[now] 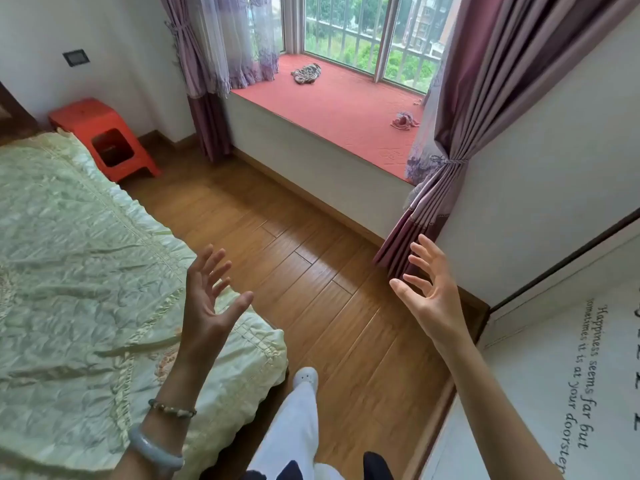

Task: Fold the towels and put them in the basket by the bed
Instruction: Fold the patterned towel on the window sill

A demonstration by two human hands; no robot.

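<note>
L hand (pixel 207 303) is up in front of me, fingers spread wide, palm facing R, gripping nothing. R hand (pixel 429 292) is the same: fingers fanned, palm facing L, nothing in it. The two are well apart, w/ bare wood floor (pixel 311 271) btwn them. L hand hangs over the corner of the bed (pixel 69 254), which has a pale green quilted cover. R hand is in front of the hem of the purple curtain (pixel 467 98). On my L wrist there's a bead bracelet (pixel 172 408) and, nearer the elbow, a pale bangle (pixel 152 448).

Towels, as far as I can tell: two crumpled cloths on the red window seat (pixel 339 105), far side of the room, well apart from both hands. Patterned cloth (pixel 306 73) sits near the glass. Pink cloth (pixel 404 120) lies close to the R-side curtain. Neither is folded.

Orange stool (pixel 104 133) stands beside the bed, by the wall. My white slipper (pixel 306 377) is on the floor by the bed corner. Door w/ lettering (pixel 554 375) is on my R.
</note>
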